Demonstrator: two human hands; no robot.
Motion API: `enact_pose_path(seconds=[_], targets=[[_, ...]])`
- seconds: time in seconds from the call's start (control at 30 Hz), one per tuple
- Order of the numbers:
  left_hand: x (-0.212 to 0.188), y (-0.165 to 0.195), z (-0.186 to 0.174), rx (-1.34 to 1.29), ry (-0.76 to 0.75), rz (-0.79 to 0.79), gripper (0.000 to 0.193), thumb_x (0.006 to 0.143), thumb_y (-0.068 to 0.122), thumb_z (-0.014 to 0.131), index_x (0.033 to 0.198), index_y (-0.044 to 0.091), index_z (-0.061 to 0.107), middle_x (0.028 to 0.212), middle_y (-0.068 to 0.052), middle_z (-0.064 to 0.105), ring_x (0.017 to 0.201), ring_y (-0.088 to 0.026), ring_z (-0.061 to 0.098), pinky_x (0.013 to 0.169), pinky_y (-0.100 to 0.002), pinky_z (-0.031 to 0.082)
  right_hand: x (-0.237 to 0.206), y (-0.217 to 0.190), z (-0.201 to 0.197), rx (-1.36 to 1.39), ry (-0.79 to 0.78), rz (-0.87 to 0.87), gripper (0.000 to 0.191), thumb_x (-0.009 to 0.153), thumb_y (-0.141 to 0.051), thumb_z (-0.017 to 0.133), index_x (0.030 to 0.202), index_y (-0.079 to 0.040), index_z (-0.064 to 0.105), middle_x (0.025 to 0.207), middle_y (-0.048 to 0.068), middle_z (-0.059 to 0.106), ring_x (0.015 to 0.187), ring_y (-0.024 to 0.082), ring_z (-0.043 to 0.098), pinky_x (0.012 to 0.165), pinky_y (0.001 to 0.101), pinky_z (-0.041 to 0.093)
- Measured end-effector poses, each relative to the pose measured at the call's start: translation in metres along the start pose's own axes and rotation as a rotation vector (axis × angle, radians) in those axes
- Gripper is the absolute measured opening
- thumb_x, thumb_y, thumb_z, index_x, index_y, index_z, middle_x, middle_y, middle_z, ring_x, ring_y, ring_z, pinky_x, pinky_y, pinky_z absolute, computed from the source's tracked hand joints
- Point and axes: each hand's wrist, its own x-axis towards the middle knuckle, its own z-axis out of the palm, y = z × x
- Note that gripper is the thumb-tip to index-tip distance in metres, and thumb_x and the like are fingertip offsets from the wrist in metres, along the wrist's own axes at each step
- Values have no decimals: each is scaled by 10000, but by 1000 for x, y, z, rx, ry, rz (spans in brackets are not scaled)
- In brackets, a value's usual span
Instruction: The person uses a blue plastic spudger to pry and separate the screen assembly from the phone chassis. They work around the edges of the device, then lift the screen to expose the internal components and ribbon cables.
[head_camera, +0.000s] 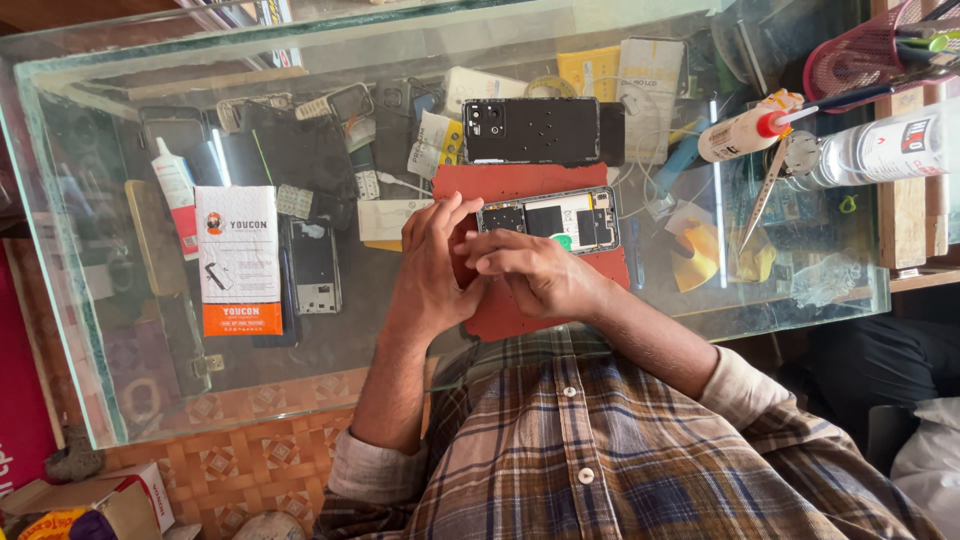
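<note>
Here the opened phone shows bare circuitry, seemingly touching the right hand.

I stand at a glass-topped display surface in daylight; below me runs an orange patterned tile floor, with a wooden shelf at my right and a cardboard box underfoot.
</note>
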Motion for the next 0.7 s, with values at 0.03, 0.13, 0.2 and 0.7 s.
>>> enact_pose_path(seconds=[0.03,0.13,0.2,0.7], targets=[[-1,0,1,10,-8,-12,927,742,75,860,1514,51,348,1504,-84,541,1427,-349,454,1244,-479,320,1,-1,1,-87,49,-14,597,863,169,636,1335,-145,450,1225,199,614,1092,398,665,861,442,607],[-2,-1,1,10,-20,-26,935,708,94,866,1496,52,365,1499,-90,539,1418,-360,456,1230,-487,322,4,-2,5,-269,164,35,632,886,49,801,1367,-177,458,1157,167,610,1003,346,656,802,427,560],[-1,-2,1,-31,-14,-10,962,726,141,881,1504,23,330,1493,-70,544,1409,-361,453,1223,-499,314,6,-1,6,-282,193,193,652,891,65,842,1374,-196,491,1077,124,642,923,292,681,731,384,563],[-2,-5,2,-48,-10,-4,970,777,142,865,1550,24,291,1504,-63,548,1425,-348,474,1251,-499,298,8,4,-1,-32,25,-47,660,884,190,582,1406,-165,391,1284,154,609,1237,402,634,1087,532,536]])
